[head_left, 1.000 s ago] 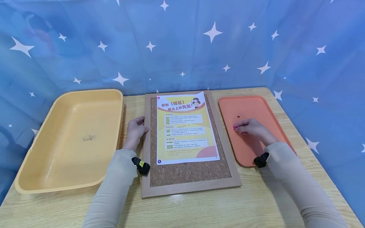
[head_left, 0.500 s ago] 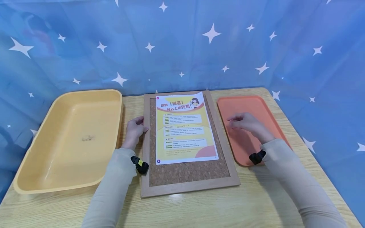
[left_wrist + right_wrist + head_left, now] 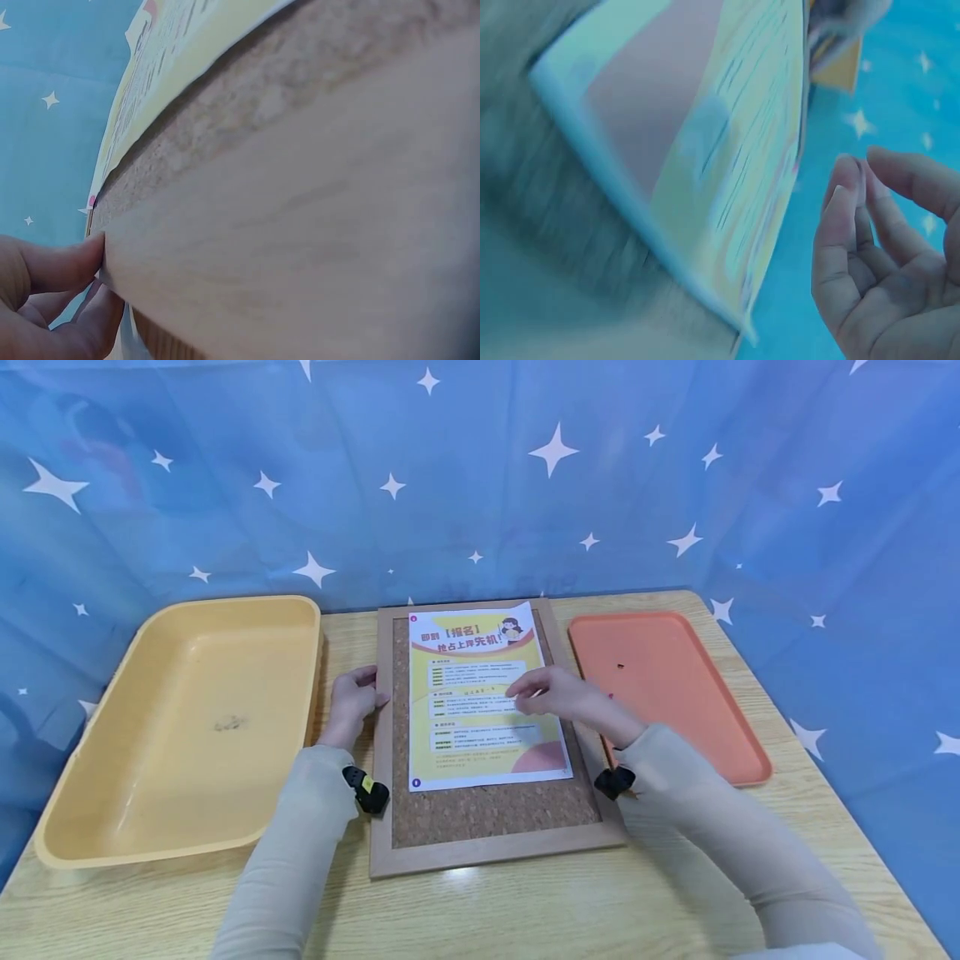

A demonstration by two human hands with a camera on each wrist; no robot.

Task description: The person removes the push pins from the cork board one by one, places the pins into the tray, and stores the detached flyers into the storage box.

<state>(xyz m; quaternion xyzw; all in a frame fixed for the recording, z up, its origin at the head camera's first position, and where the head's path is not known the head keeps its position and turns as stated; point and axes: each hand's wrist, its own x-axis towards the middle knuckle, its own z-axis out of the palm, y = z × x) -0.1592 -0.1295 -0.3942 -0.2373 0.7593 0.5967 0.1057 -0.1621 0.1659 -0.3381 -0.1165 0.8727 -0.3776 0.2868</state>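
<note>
In the head view a cork board (image 3: 495, 814) with a wooden frame lies on the table, and a yellow printed sheet (image 3: 465, 752) lies on it. My left hand (image 3: 351, 702) holds the board's left edge. The left wrist view shows the thumb (image 3: 64, 264) against the frame's edge, other fingers below it. My right hand (image 3: 558, 693) is over the sheet's right side. Its thumb and fingertips come together in the right wrist view; whether something tiny is between them is hidden. A small pink thing (image 3: 611, 697) lies at the orange tray's left side.
The orange tray (image 3: 697, 718) sits right of the board, with a tiny dark thing (image 3: 620, 666) on it. At the left is a deep yellow bin (image 3: 187, 777) with a dark smudge on its bottom. A blue star-patterned curtain (image 3: 480, 468) hangs behind the table (image 3: 487, 918).
My right hand has lifted from the orange tray and moved left to over the sheet. The pink and dark things show on the tray. My left hand stays at the board's edge.
</note>
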